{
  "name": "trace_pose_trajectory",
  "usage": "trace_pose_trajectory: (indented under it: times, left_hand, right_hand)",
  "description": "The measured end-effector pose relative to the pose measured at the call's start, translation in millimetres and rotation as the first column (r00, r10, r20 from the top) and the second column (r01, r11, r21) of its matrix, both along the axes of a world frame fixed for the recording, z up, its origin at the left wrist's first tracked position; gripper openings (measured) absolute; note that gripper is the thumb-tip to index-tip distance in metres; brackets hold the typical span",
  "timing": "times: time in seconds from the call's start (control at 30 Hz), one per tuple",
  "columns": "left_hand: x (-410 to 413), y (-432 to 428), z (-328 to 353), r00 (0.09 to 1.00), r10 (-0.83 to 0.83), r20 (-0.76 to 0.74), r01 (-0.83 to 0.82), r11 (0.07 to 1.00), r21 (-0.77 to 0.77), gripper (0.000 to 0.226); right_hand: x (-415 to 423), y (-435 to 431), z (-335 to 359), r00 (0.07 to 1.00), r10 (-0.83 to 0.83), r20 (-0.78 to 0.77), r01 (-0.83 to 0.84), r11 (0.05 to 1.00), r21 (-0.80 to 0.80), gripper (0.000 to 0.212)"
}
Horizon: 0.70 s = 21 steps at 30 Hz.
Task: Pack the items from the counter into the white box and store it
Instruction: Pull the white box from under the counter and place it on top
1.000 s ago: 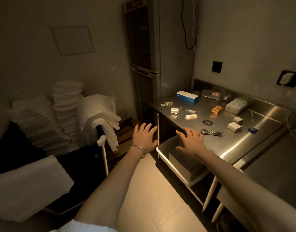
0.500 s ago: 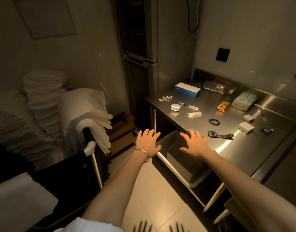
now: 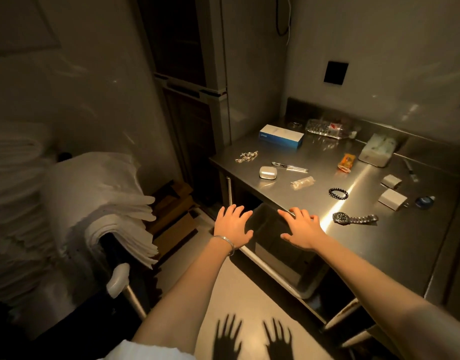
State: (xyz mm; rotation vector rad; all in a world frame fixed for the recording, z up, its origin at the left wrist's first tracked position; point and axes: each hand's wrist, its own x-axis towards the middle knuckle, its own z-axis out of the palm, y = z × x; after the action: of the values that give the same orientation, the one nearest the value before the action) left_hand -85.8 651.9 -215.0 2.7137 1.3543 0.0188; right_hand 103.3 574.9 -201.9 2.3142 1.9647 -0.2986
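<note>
Both hands have edged nearer the steel counter: left hand and right hand hover spread flat, holding nothing, over the white box under the counter; a wristwatch lies on top.

1. The place looks like a dim back service room of a hotel or kitchen.
2. A stainless steel counter stands on the right.
3. A tall metal cabinet stands far.
4. Stacks of folded white cloths fill the left.

Stacked white towels on a cart, tall cabinet
</note>
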Motion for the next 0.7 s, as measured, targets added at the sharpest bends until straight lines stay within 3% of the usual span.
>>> trace_pose_trajectory:
  times: [0.33, 0.7]
  left_hand:
    - [-9, 69, -28, 0.949, -0.311, -0.062, 0.312, 0.95, 0.013, 0.058]
    - [5, 79, -129, 0.898, -0.436, -0.057, 0.438, 0.899, 0.022, 0.058]
  right_hand:
    - [-40, 23, -36, 0.963, -0.266, -0.042, 0.266, 0.964, -0.003, 0.071]
    - [-38, 14, -128, 0.926, -0.374, 0.05, 0.375, 0.927, -0.004, 0.07]
